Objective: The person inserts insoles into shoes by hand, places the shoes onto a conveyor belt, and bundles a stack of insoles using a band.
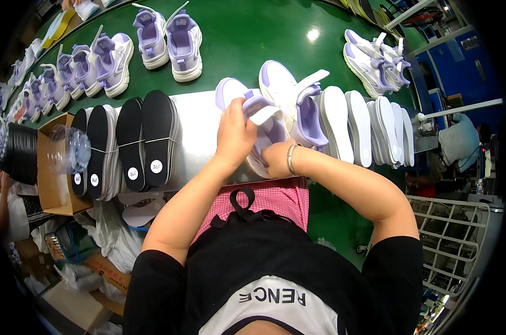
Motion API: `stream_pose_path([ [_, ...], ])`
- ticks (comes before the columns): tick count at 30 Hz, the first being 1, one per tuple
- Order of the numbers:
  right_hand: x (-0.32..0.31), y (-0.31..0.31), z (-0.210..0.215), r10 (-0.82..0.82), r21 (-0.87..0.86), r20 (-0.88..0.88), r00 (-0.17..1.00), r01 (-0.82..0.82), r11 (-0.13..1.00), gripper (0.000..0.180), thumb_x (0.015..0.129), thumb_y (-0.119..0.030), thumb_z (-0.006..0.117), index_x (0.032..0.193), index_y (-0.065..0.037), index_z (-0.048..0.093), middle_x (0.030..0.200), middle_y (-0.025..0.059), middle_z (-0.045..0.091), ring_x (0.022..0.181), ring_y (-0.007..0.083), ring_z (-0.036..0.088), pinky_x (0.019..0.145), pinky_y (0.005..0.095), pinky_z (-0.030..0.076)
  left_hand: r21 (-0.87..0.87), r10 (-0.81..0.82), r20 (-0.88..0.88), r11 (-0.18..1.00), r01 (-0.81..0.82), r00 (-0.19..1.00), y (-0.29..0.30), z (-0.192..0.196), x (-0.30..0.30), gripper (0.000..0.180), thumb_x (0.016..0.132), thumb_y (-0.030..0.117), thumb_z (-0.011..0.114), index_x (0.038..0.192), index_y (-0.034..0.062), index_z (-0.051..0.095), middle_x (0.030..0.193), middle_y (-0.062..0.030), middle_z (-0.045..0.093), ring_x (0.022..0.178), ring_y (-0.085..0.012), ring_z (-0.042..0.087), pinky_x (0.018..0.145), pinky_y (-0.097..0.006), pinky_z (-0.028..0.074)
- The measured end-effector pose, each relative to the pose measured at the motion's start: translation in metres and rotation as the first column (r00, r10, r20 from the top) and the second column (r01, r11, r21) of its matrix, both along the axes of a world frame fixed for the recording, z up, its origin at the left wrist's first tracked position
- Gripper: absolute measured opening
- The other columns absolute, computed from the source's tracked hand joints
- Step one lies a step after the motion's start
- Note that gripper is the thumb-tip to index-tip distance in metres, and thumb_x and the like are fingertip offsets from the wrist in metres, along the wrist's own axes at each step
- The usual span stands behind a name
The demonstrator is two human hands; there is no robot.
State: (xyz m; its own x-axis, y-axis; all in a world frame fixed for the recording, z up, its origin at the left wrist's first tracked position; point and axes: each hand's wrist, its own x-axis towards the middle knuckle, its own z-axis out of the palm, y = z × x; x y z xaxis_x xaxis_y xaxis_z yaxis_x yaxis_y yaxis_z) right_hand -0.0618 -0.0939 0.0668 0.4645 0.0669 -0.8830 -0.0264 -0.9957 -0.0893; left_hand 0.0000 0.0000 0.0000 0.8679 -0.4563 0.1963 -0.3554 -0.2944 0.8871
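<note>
a white and lilac sneaker (pixel 247 120) lies on a bare metal worktable (pixel 200 134) just in front of the person, at the near edge of a green conveyor belt (pixel 236 39). the left hand (pixel 235 135) is closed over the shoe's open top, fingers curled round its tongue and white strap. the right hand (pixel 276 159), with a silver bangle (pixel 291 158) at the wrist, presses against the shoe's near side; whether its fingers grip is hidden. a second sneaker (pixel 292 100) of the same colours lies touching it on the right. just right of that pair stands a row of white insoles (pixel 370 125) on edge. to the left on the table are bundles of black insoles (pixel 133 142), tied with cord and each marked with a round white sticker. beyond them sits an open cardboard box (pixel 52 184) with clear plastic inserts (pixel 68 149). more lilac sneakers (pixel 169 39) stand in pairs along the belt. a pink checked cloth (pixel 275 198) hangs below the table's edge.
</note>
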Motion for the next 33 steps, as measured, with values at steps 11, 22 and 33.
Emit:
stream_pose_path([
  [11, -0.012, -0.004, -0.012, -0.048, 0.046, 0.374, 0.926, 0.033, 0.998, 0.085, 0.063, -0.038, 0.059, 0.127, 0.003, 0.021, 0.119, 0.017, 0.044, 0.11, 0.0265, 0.044, 0.093, 0.0455, 0.026, -0.309, -0.244, -0.555, 0.948, 0.075, 0.795, -0.002, 0.014, 0.012, 0.035, 0.087, 0.029, 0.042, 0.091, -0.0037, 0.055, 0.085, -0.0124, 0.06, 0.08, -0.0162, 0.057, 0.07, -0.028, 0.044],
  [22, -0.05, -0.064, 0.045, -0.473, 0.475, 0.838, 0.271, 0.063, 0.878, 0.02, 0.076, -0.018, 0.057, 0.091, -0.005, 0.059, 0.082, 0.0088, 0.06, 0.077, 0.0216, 0.057, 0.076, 0.031, 0.041, -0.085, -0.033, -0.111, 0.996, 0.023, 0.993, 0.045, 0.027, 0.054, 0.023, 0.084, 0.014, 0.049, 0.101, -0.0009, 0.049, 0.085, -0.0098, 0.058, 0.075, -0.0142, 0.054, 0.065, -0.025, 0.044],
  [33, -0.133, -0.216, -0.03, -0.523, -0.086, 0.794, 0.309, 0.91, 0.406, 0.049, 0.066, -0.041, 0.064, 0.097, -0.006, 0.049, 0.098, 0.0138, 0.056, 0.094, 0.0295, 0.053, 0.078, 0.04, 0.042, 0.18, -0.286, 0.269, 0.953, 0.244, 0.92, -0.074, 0.057, 0.014, 0.062, 0.068, 0.028, 0.064, 0.114, -0.0048, 0.039, 0.107, -0.0212, 0.047, 0.101, -0.0341, 0.042, 0.084, -0.041, 0.036],
])
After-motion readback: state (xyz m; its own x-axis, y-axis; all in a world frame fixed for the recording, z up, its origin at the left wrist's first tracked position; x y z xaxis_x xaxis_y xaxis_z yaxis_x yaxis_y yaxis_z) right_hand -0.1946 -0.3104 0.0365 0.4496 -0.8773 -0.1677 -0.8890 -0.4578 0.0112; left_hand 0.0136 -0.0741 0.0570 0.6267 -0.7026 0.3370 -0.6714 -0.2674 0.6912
